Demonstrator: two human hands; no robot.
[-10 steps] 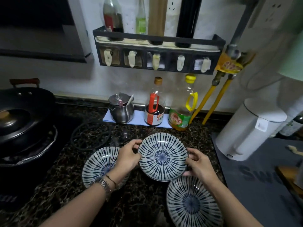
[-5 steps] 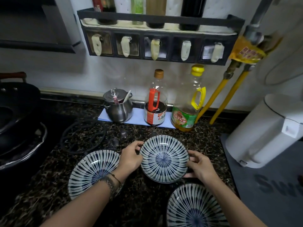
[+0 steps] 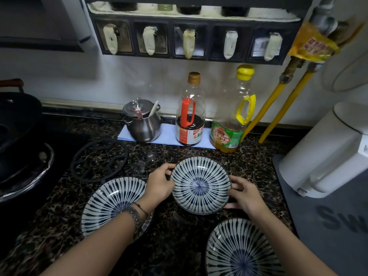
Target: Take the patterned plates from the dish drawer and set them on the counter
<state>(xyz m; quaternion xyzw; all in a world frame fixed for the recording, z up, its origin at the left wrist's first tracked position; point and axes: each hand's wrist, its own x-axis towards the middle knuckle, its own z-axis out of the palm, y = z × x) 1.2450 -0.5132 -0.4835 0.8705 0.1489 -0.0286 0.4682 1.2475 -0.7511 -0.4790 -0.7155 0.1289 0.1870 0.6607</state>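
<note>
Three blue-and-white radial-striped plates upright on the dark marble counter (image 3: 179,242), middle plate (image 3: 200,185) at centre (gripped at both rims), left plate (image 3: 111,204) at 8 o'clock, right plate (image 3: 239,250) at 5 o'clock

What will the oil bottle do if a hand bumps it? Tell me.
The oil bottle is tall and narrow, so it may tip rather than slide. It looks nearly empty, with oil only at the base, so it is probably light and easy to knock. It stands close behind the middle plate, which a fall could hit.
</note>
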